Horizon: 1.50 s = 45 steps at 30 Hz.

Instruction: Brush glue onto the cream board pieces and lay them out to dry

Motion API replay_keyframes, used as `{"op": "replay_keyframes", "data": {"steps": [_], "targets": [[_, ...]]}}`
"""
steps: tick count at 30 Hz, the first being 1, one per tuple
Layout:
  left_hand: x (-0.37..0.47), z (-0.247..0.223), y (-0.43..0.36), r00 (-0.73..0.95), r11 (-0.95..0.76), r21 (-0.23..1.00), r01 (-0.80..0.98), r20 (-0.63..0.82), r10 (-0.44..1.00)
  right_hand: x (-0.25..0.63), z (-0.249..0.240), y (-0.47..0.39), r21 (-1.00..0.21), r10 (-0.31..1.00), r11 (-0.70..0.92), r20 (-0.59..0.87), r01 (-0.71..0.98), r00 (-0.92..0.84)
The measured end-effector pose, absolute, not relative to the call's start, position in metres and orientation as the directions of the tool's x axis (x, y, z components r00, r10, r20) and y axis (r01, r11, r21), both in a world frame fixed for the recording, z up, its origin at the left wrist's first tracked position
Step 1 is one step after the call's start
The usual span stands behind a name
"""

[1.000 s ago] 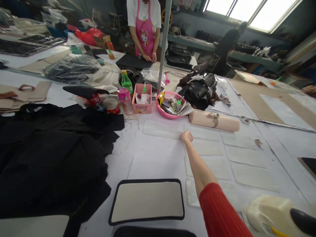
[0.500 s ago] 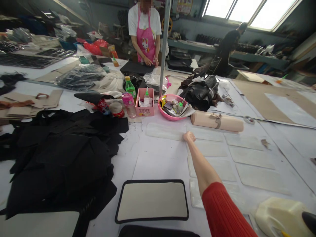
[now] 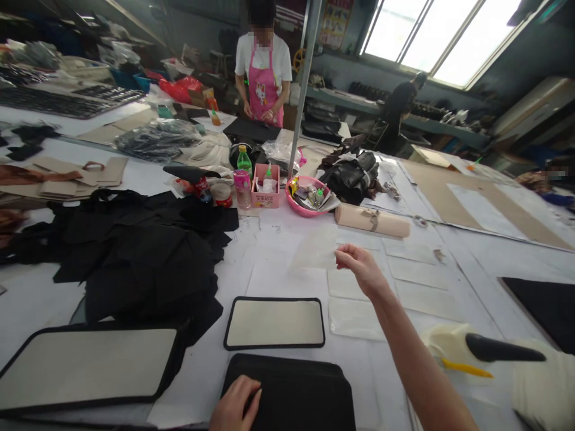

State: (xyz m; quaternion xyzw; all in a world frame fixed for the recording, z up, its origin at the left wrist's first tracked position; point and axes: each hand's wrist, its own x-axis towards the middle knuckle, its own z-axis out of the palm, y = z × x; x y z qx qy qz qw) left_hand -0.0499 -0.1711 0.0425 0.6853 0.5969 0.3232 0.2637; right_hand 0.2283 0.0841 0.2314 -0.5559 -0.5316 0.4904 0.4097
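Observation:
My right hand point(image 3: 357, 266) is closed in a pinch on the right end of a thin translucent plastic sheet point(image 3: 314, 246), lifted and tilted above the white table. Close to me, my left hand point(image 3: 237, 402) rests on the left part of a black panel point(image 3: 300, 389), its fingers bent and the thumb apart from them. The panel appears to lie on others like it. Beyond it lies a pale panel with a black border point(image 3: 275, 323). More translucent sheets point(image 3: 357, 317) lie in rows under and right of my right forearm.
A heap of black pieces point(image 3: 148, 251) covers the left. Farther back stand a pink box point(image 3: 266, 197), a pink basin point(image 3: 305, 211) and a beige roll point(image 3: 372, 220). A black-handled tool point(image 3: 503, 348) lies at right. A person in a pink apron point(image 3: 263, 84) works across the table.
My right hand has drawn back toward me, raising the translucent sheet off the table. My left hand has come into view on the black panel. The view has shifted.

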Motion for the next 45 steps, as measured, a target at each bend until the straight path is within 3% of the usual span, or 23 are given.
{"op": "replay_keyframes", "data": {"steps": [7,11,17,28,34,40,45], "targets": [[-0.048,0.064,-0.141,0.053,0.036,0.885,0.464,-0.069,0.996,0.221,0.299,-0.037,-0.975,0.976,-0.215,-0.216,0.051,-0.031],[-0.038,0.068,-0.123,0.145,0.031,0.936,0.352,-0.087,0.986,0.217,0.313,-0.094,-0.947,0.952,-0.297,-0.303,-0.120,0.037],[-0.025,0.071,-0.129,0.259,0.052,0.996,0.068,-0.068,0.964,0.217,0.306,-0.153,-0.924,0.910,-0.311,-0.357,-0.222,0.212],[-0.045,0.082,-0.139,0.119,0.130,0.968,-0.214,-0.106,0.987,0.224,0.275,-0.209,-0.900,0.842,-0.244,-0.381,-0.360,0.381],[-0.073,0.095,-0.140,0.112,0.130,0.971,-0.200,-0.110,0.988,0.227,0.242,-0.215,-0.924,0.752,-0.015,-0.262,-0.382,0.605],[-0.101,0.103,-0.154,0.135,0.181,0.977,-0.115,-0.165,0.977,0.229,0.212,-0.224,-0.928,0.713,-0.060,-0.297,-0.367,0.636],[-0.116,0.108,-0.168,0.137,0.261,0.965,-0.027,-0.256,0.957,0.222,0.188,-0.233,-0.986,0.710,-0.136,-0.168,-0.100,0.683]]}}
